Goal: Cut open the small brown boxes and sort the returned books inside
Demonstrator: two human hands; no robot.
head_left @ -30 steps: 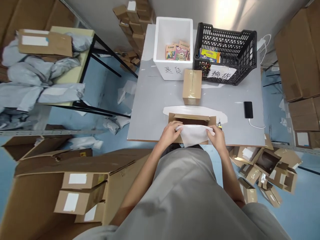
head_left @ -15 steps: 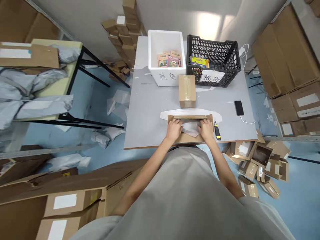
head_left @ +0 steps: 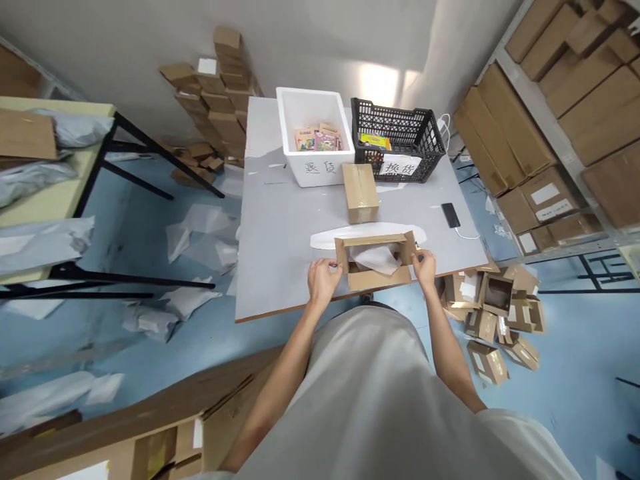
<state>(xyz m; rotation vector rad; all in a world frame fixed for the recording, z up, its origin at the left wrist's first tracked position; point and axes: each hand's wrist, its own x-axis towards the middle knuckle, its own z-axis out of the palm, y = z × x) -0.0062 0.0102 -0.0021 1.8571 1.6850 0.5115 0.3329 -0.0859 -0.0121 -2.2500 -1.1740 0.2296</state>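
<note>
An open cardboard box (head_left: 380, 278) lies on the table near its front edge, flaps up, with crumpled white packing paper (head_left: 375, 257) inside. At its left end my left hand (head_left: 323, 280) is closed, thumb and fingers pinching the side flap. My right hand (head_left: 424, 268) pinches the flap at the right end in the same way. Beyond my right fingers a utility knife (head_left: 418, 247) is mostly hidden. Behind the open box stands a taped, closed cardboard box (head_left: 361, 193). Whatever lies under the paper is hidden.
At the table's back stand a white foam bin (head_left: 320, 175) holding small boxes and a black plastic crate (head_left: 429, 150). A phone (head_left: 451, 215) on a cable lies at right. Discarded cartons (head_left: 497, 293) cover the floor beside the table; stacked cartons (head_left: 220, 100) stand behind.
Both hands have come out of the box and moved apart to its end flaps. The packing paper now shows more fully. My view has shifted rightward.
</note>
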